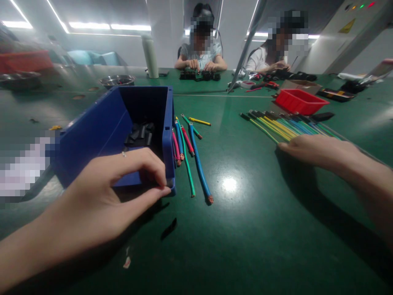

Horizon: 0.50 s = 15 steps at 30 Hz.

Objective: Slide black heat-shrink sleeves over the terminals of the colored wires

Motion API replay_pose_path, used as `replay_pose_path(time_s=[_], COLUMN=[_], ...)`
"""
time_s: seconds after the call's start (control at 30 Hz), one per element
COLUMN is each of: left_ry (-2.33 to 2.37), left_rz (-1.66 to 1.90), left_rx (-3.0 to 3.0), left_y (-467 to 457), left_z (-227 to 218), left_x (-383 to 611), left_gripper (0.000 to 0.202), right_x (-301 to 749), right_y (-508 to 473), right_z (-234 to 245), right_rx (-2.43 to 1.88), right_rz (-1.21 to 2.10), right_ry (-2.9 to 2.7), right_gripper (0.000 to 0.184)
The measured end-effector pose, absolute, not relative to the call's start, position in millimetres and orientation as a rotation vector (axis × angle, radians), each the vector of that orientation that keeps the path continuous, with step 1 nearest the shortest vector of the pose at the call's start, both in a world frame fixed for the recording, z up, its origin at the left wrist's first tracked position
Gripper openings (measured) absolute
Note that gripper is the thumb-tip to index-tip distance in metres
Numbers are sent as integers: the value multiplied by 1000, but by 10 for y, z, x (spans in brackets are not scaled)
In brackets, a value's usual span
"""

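Wires point(281, 128) right of the bin point(92, 123) slant away from the nearer right hand point(319, 149), grip unclear; left hand point(102, 200) pinched closed, contents unclear.

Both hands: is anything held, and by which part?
Left hand: thumb and forefinger pinched, contents unclear. Right hand: fingertips at a light green wire's near end; whether gripped, cannot tell.

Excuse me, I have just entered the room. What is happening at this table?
The person's left hand pinches its fingers at the near corner of a blue bin with black pieces inside; whether it holds anything is unclear. The right hand is at the near ends of a row of coloured wires. Short cables lie beside the bin. Across the table, two people are also busy with their hands.
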<state>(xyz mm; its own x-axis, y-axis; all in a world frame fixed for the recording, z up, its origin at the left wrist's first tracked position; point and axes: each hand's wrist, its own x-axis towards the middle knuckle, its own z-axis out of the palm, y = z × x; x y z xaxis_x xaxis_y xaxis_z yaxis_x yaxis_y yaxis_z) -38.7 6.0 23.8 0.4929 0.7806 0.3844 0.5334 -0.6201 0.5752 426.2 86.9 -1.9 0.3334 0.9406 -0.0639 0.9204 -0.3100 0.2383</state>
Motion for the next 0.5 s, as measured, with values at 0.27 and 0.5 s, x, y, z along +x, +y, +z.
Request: replay_pose_path(time_s=[0.27, 0.5], left_ry=[1109, 1211], left_rz=[869, 813], left_rx=[2333, 2318], left_y=[96, 97], left_z=[216, 199], left_x=[-451, -448], left_gripper=[7, 16], right_x=[4060, 4103], right_y=[824, 832], right_z=[77, 32], right_rx=[2381, 2402], right_rz=[54, 114], right_ry=[1481, 1488], right_gripper=[59, 64])
